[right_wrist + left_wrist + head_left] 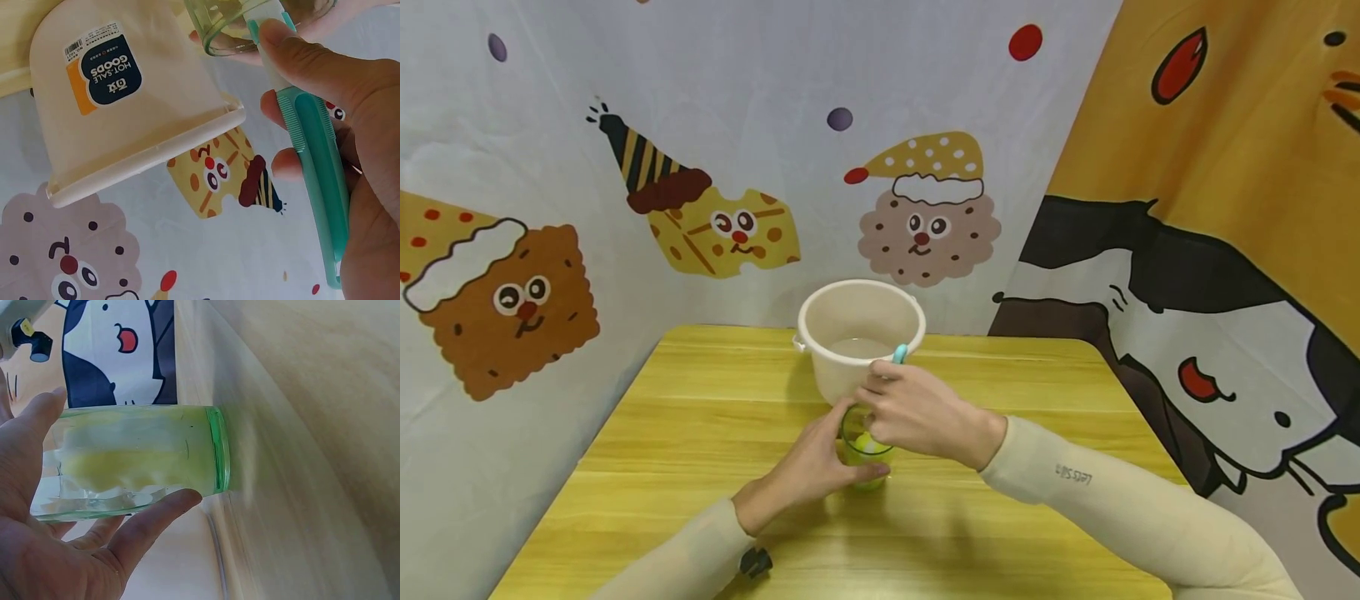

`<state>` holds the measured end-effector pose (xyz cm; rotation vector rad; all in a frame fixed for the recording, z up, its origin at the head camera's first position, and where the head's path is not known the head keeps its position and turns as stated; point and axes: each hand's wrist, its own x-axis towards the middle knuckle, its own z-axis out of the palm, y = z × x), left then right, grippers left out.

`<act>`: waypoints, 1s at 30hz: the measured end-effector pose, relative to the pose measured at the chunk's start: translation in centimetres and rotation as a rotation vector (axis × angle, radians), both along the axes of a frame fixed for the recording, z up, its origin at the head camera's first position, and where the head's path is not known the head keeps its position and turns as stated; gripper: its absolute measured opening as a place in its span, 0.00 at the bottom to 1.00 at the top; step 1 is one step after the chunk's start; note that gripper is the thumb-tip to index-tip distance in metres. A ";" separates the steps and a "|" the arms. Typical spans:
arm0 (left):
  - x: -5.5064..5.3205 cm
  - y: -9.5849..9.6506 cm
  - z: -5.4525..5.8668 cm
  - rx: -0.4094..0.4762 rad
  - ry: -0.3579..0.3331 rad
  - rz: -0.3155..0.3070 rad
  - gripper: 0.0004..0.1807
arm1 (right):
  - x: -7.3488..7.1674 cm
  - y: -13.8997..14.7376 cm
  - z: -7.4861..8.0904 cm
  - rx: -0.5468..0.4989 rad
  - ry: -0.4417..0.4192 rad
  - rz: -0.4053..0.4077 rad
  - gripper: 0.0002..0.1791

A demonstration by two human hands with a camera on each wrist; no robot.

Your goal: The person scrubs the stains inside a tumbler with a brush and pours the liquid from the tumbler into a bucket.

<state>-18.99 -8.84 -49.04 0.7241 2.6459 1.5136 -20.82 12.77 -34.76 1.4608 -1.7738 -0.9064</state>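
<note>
A clear green-tinted drinking glass [194, 434] stands upright, its base at the wooden tabletop. Around its side my left hand [808, 468] holds it, the thumb on the near side in the head view. My right hand [921, 414], just over the rim, grips the teal and white handle of a cup brush [315, 181]. The brush's neck runs down into the glass. A yellow-green sponge-like head shows blurred through the glass wall in the left wrist view; the fingers partly hide the rim.
Behind the glass stands a cream plastic bucket [831, 371] with a label on its side. The yellow wood-grain table [700, 417] ends at a printed cartoon curtain [760, 100]. A small black object [756, 563] sits by my left sleeve.
</note>
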 end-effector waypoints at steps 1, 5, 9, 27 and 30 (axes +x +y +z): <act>0.0 0.0 0.0 0.000 0.000 0.000 0.61 | 0.0 0.0 0.1 -0.002 0.001 0.000 0.06; -0.1 0.0 0.0 0.005 0.004 -0.007 0.60 | 0.0 0.2 0.3 -0.006 0.007 -0.001 0.05; -0.1 0.0 0.0 0.008 0.002 -0.014 0.59 | 0.0 0.3 0.5 -0.022 0.012 0.006 0.05; -0.1 -0.2 -0.5 0.043 0.026 -0.072 0.54 | 0.3 0.5 1.7 -0.102 -0.001 0.043 0.05; -0.2 -0.2 -0.6 0.047 0.034 -0.080 0.52 | 0.3 0.6 1.8 -0.106 0.009 0.046 0.05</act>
